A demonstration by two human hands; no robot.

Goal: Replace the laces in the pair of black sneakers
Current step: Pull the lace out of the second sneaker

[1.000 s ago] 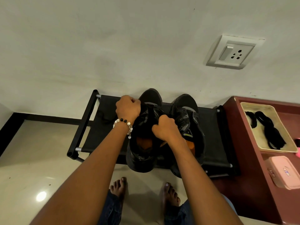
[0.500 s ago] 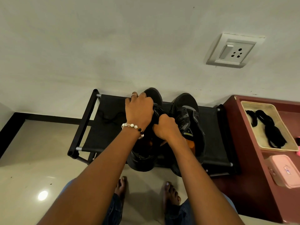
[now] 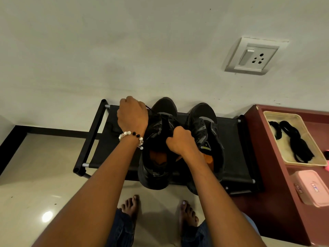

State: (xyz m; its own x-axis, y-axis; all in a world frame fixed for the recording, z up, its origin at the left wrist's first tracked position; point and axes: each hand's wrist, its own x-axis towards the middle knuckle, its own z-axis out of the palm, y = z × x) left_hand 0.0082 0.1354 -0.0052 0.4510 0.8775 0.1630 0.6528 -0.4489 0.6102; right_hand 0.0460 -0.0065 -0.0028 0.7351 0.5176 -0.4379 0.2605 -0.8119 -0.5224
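Note:
Two black sneakers stand side by side on a low black rack (image 3: pixel 99 138), toes toward the wall. My right hand (image 3: pixel 179 139) grips the tongue area of the left sneaker (image 3: pixel 156 168). My left hand (image 3: pixel 132 114), with a bead bracelet on the wrist, is closed round a thin black lace (image 3: pixel 148 108) that runs from its fist to that shoe's eyelets. The right sneaker (image 3: pixel 204 122) stands untouched, its eyelets showing no lace. Black laces (image 3: pixel 293 141) lie bundled in a cream tray (image 3: pixel 302 163) at the right.
The tray sits on a dark red cabinet (image 3: pixel 274 193), with a pink box (image 3: pixel 313 188) nearer me. A socket plate (image 3: pixel 254 56) is on the wall above. My bare feet (image 3: pixel 131 205) stand on the glossy floor before the rack.
My left hand has moved up and left, away from the left sneaker, drawing the lace out with it. My right hand has stayed on the shoe.

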